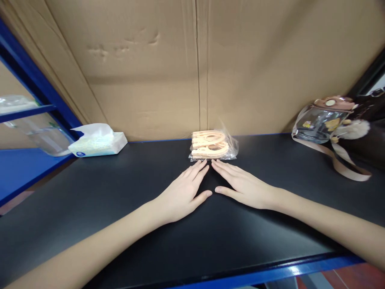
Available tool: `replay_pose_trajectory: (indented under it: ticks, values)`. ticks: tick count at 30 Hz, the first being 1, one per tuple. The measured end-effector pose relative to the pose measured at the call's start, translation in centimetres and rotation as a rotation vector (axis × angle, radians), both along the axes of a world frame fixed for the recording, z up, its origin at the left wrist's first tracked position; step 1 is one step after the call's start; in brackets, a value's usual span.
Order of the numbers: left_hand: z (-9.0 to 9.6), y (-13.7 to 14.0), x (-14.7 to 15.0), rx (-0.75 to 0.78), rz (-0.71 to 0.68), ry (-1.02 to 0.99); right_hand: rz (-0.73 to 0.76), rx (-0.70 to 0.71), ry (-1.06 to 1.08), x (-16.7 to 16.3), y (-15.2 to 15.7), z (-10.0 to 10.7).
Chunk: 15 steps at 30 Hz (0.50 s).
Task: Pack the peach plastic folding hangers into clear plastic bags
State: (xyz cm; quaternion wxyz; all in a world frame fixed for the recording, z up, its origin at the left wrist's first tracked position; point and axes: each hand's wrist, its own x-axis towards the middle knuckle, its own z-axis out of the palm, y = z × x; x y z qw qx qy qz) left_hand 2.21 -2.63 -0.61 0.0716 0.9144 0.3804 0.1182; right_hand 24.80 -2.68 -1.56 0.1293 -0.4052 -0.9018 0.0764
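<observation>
My left hand lies flat on the black tabletop, palm down, thumb apart from the fingers. Mirroring it, my right hand also rests flat, its fingertips close to those of the left. Neither hand holds anything. Just beyond the fingertips sits a clear plastic bag with several peach-coloured, looped flat pieces stacked inside. Their exact kind I cannot make out. Whether the fingertips touch the bag's near edge is hard to tell.
A tissue pack lies at the back left, beside a blue metal frame and a clear plastic bottle. At the back right stands a transparent water bottle with a strap. Cardboard walls the rear.
</observation>
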Motion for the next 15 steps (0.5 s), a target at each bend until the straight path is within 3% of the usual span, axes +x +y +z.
replay_pose_trajectory:
  ticks: [4,15]
  values:
    - [0.38,-0.14,-0.46,-0.095,-0.010,0.135,-0.009,-0.093,-0.053,0.24,0.09,0.60]
    - [0.95,0.26,-0.64,0.050,-0.044,0.234,0.040,-0.032,-0.104,0.47,0.10,0.83]
